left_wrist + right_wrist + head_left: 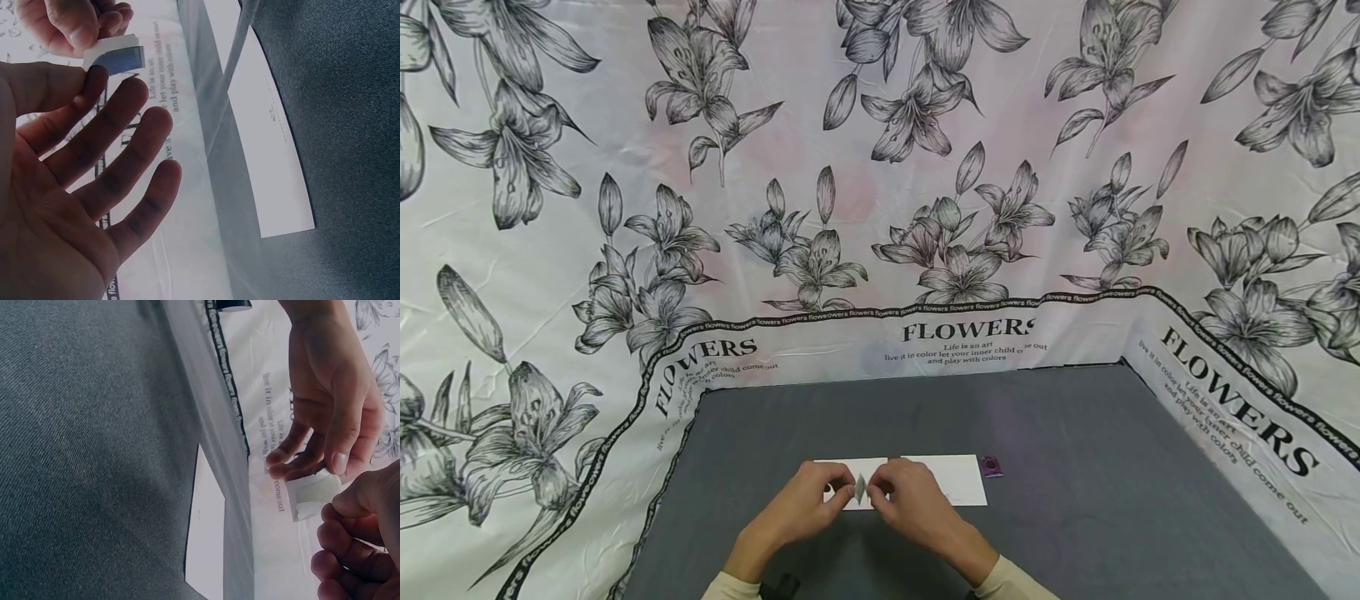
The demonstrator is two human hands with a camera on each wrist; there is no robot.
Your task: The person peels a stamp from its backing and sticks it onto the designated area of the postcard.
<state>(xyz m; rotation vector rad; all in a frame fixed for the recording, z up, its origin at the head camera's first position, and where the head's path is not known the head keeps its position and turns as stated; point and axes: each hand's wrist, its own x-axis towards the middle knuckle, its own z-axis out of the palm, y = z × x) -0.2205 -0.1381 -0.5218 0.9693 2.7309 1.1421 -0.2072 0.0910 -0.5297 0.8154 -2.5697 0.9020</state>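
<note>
Head view shows the grey desk (pixel 1075 425) spreading around the white strip (pixel 955 479), with both hands meeting over the strip's left half. The left hand (pixel 808 500) and right hand (pixel 921 504) pinch the small packet (pixel 860 488) from opposite edges, thumb against forefinger, holding it raised above the strip. The left hand's spare fingers fan out; the right's curl in loosely.

Working this packet well probably calls for light, matched pinches close to its edges, leaving the middle uncrushed. Small, even movements should suit it, since something this thin could crease or slip if jerked. Keeping it over the strip would give any dropped scrap a pale ground to show against. Its jagged edge lies by the left fingertips.

Several things stay uncertain. The frame cuts off the sleeves (pixel 1015 579) on the near side of the strip. A dark object (pixel 235 305), beyond the strip in the right wrist view, is cropped too closely to name. Fingertips cover the packet's corners, and its contents don't show. A purple sachet (pixel 991 466) sits just beside the strip's right end, its print unreadable; whether they touch is unclear.
</note>
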